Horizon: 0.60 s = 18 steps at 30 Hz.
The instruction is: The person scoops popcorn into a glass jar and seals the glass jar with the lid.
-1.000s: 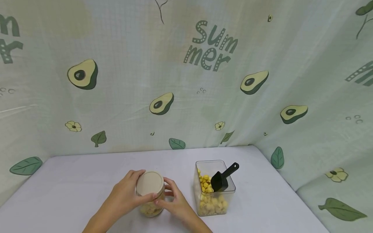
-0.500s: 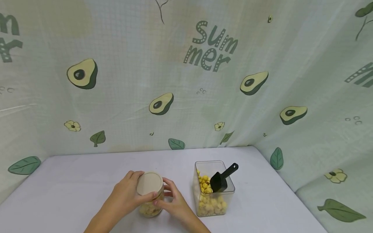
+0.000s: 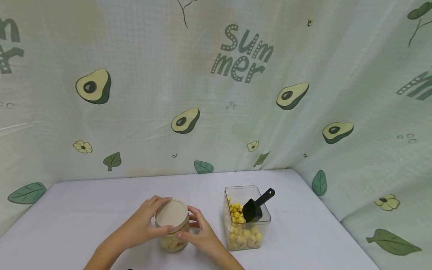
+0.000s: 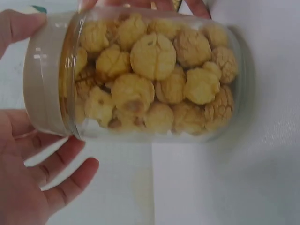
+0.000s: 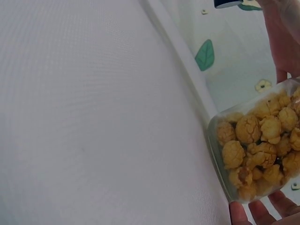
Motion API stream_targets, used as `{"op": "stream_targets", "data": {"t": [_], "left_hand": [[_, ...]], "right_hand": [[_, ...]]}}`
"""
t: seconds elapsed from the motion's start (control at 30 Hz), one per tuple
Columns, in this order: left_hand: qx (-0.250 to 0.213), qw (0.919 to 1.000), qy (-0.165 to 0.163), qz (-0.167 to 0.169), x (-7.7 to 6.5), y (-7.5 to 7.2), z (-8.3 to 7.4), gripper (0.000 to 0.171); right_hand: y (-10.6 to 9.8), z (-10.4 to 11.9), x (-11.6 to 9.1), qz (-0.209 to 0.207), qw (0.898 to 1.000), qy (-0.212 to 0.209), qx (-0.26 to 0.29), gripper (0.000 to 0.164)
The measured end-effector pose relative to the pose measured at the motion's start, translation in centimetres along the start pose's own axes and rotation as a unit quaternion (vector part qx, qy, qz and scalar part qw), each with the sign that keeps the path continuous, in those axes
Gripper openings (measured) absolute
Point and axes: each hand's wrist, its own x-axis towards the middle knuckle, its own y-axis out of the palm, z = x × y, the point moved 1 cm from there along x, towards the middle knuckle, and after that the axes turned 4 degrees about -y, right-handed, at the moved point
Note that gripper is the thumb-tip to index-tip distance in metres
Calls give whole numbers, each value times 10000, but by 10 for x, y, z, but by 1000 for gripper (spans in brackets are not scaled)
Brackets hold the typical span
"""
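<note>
A clear jar [image 3: 171, 244] of round popcorn stands upright on the table, with a beige screw lid [image 3: 171, 214] on top. My left hand [image 3: 146, 225] grips the lid from the left, thumb on its near side and fingers around the far side. In the left wrist view, the thumb and index finger reach the lid [image 4: 44, 79] while the other fingers are spread beside it. From the right, my right hand [image 3: 204, 233] holds the jar just under the lid, thumb in front and fingers behind. The right wrist view shows popcorn [image 5: 262, 150] packed against the jar's wall.
Right of the jar stands an open clear square container [image 3: 264, 234] partly filled with yellow popcorn [image 3: 237, 213]. A black scoop [image 3: 254, 208] leans in it, its handle over the rim. A printed curtain [image 3: 141, 93] hangs behind the white table [image 3: 84, 217].
My left wrist has swung out to the left and its thumb has slid left along the lid's near edge. The right hand and the jar have stayed in place.
</note>
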Motion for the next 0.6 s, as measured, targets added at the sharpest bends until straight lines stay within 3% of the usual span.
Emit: {"op": "stream_targets", "data": {"t": [0.13, 0.27, 0.37, 0.53, 0.6], "left_hand": [[-461, 9978, 365, 294, 1, -1, 9, 67], [-1115, 9904, 293, 756, 3, -1, 19, 64], [-1824, 9765, 23, 1144, 5, 0, 26, 67], [-2917, 9424, -322, 1605, 5, 5, 37, 70], [-3061, 9374, -382, 1616, 4, 6, 38, 69]], "right_hand": [[0, -1, 0, 12, 10000, -4, -1, 68], [1, -1, 0, 3, 10000, 38, 18, 68], [1, 0, 0, -24, 9999, 119, 50, 67], [1, -1, 0, -48, 9999, 141, 77, 66], [2, -1, 0, -45, 9999, 126, 85, 66]]}}
